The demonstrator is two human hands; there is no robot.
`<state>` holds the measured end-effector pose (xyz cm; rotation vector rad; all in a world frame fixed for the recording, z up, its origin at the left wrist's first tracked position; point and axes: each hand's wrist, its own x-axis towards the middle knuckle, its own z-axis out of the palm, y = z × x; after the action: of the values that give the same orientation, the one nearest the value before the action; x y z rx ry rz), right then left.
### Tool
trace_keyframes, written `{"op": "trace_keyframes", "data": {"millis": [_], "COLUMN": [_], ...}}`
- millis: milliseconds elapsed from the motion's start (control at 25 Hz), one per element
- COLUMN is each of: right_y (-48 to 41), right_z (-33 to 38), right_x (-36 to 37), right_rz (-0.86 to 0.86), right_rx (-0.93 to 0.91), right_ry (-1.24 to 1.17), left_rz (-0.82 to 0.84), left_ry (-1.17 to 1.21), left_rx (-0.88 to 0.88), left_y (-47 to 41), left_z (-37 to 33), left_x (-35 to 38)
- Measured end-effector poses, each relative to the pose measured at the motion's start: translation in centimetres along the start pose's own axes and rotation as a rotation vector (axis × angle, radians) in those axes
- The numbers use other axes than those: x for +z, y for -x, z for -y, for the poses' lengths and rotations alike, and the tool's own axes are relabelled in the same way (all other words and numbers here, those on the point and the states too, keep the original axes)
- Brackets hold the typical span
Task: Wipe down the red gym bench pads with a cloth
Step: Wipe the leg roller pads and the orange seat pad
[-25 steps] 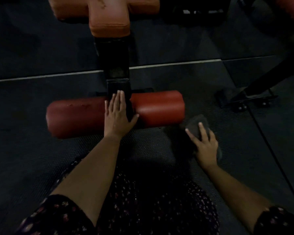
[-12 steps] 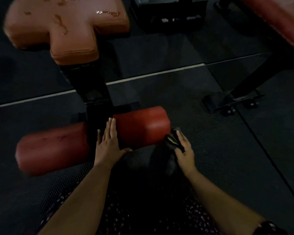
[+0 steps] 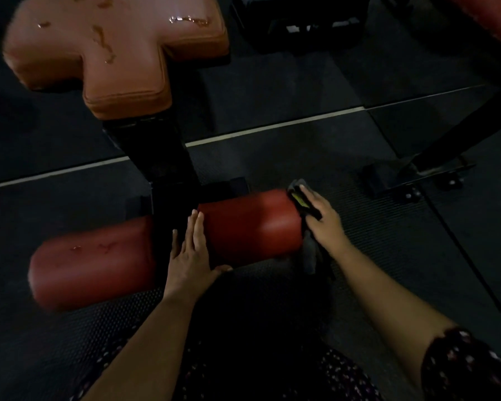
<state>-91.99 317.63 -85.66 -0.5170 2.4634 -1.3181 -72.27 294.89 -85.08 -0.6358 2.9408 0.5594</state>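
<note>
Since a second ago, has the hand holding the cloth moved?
Yes. The right hand brought the cloth forward, up against the right end of the red roller pad.

A dimly lit gym: a cross-shaped red seat pad (image 3: 122,59) marked with shiny blotches sits on a black steel post (image 3: 156,157); lower down a left roller pad (image 3: 90,264) and a right roller pad (image 3: 249,227), both red, stick out to either side of that post; the floor (image 3: 388,256) is dark textured rubber matting with a pale seam (image 3: 272,128) running across it; at the right stands the bolted black foot (image 3: 411,175) of a second machine, and another red pad (image 3: 492,18) shows in the top right corner
</note>
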Motion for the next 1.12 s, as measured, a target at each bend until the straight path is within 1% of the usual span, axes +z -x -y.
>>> {"op": "trace_keyframes", "data": {"millis": [80,200,280,360,440,520,640,680,720,760,800,880,960,1040,1120], "right_y": [-2.4,-2.4,0.4,4.4,7.6,9.2,10.8,11.0,10.9,10.7,10.1,7.7,4.8,2.0,0.4], "right_z": [-1.0,-2.5,-3.2,-3.5,-3.0,-1.6,1.2,2.4,3.8,5.3,7.1,11.4,16.0,19.2,20.9], "right_x": [0.6,2.0,2.7,2.9,2.8,2.4,0.9,0.2,-0.5,-1.0,-1.4,-0.6,2.1,6.4,10.8], "right_rz": [0.074,0.179,0.209,0.179,0.130,0.080,-0.012,-0.054,-0.096,-0.116,-0.100,-0.008,0.109,0.219,0.345], "right_rx": [0.056,0.291,0.460,0.553,0.580,0.570,0.515,0.486,0.417,0.297,0.128,-0.206,-0.400,-0.539,-0.600], "right_ry": [-0.006,-0.195,-0.269,-0.324,-0.379,-0.425,-0.424,-0.362,-0.250,-0.077,0.141,0.575,0.875,1.023,1.121], "left_rz": [-0.004,-0.018,-0.015,-0.023,-0.034,-0.039,0.016,0.041,0.039,0.013,-0.020,-0.068,-0.108,-0.147,-0.165], "left_ry": [0.000,-0.002,-0.006,-0.009,-0.010,-0.037,-0.033,-0.047,-0.105,-0.187,-0.252,-0.275,-0.278,-0.312,-0.338], "left_rx": [0.005,0.000,0.006,0.013,0.022,0.020,0.027,0.050,0.082,0.104,0.092,-0.012,-0.037,-0.014,-0.004], "left_y": [0.0,0.1,0.1,0.3,0.2,0.2,0.1,-0.1,-0.2,0.0,0.2,1.3,2.7,3.4,4.0], "left_z": [0.1,0.3,0.3,0.5,0.5,0.3,0.6,1.2,2.1,3.2,4.5,7.0,8.7,9.9,10.2], "left_x": [0.1,0.4,0.4,0.5,0.3,0.2,-0.9,-1.5,-2.2,-2.9,-3.7,-4.4,-4.2,-3.7,-3.7]}}
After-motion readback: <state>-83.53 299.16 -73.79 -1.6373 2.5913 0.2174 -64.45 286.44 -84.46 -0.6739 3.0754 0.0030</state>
